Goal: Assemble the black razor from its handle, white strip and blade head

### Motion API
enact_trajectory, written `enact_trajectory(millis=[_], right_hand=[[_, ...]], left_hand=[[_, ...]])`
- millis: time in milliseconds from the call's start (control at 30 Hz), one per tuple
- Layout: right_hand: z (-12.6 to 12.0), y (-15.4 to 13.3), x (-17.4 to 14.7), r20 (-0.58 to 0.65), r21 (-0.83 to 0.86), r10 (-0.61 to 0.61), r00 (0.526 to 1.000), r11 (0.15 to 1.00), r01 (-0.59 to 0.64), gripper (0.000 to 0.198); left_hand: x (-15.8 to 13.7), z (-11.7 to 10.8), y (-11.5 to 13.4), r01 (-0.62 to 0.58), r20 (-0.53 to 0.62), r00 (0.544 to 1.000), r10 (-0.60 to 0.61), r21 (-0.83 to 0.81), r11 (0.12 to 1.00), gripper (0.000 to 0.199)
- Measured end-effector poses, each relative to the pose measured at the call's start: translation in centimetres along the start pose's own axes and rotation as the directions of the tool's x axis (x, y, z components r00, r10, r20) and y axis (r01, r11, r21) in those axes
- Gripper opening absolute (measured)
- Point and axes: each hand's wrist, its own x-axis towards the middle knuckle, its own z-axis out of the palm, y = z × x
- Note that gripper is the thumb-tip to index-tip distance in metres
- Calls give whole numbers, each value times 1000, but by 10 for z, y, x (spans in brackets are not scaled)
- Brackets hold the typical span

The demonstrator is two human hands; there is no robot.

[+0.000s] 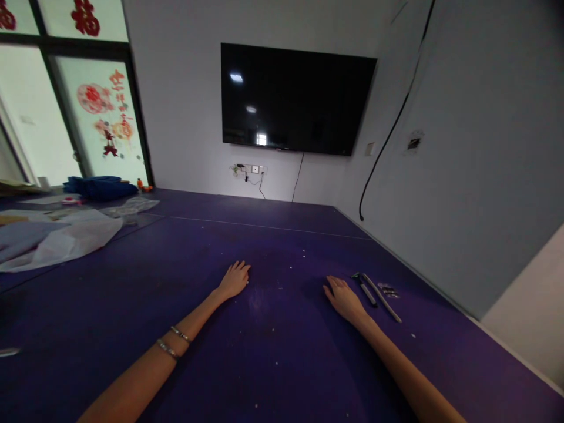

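Observation:
My left hand (234, 280) lies palm down on the purple table (247, 364), fingers stretched forward and nothing in it. Two bracelets circle that forearm. To the right, my right hand (344, 298) rests low over the tabletop with its fingers extended, also holding nothing. Just beyond its right side lie a grey-handled tool (368, 294), which looks like a razor or scraper, and a thin pale curved strip (382, 298). A small dark patterned packet (388, 289) is beside them. Tiny white specks dot the surface between and in front of the hands.
Translucent plastic sheeting (74, 238) covers the table's left side, with folded blue cloth (101, 187) behind it. A television (297, 100) hangs on the far wall above sockets (254, 170). A black cable (388, 138) dangles along the right wall, which borders the table.

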Motion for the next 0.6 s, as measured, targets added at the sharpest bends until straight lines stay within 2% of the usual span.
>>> enact_trajectory(millis=[67, 167, 267, 333, 600], right_hand=[[-9, 13, 0, -45, -26, 12, 999, 1000, -13, 42], [-25, 44, 2, -79, -83, 117, 990, 989, -124, 36], [-36, 75, 2, -54, -100, 253, 966, 961, -258, 33], [-39, 88, 1, -28, -120, 299, 954, 946, -301, 32], [-31, 93, -4, 121, -181, 316, 941, 939, -292, 25]], left_hand=[[0, 0, 0, -2, 2, 1000, 2, 2, 1000, 46], [-1, -1, 0, -2, -4, 1000, 2, 6, 1000, 45], [-1, -2, 1, -3, -14, 1000, 3, 9, 1000, 45], [-1, -2, 1, -6, -16, 1000, 6, 9, 1000, 45], [0, -3, 1, -6, -12, 1000, 6, 8, 1000, 45]])
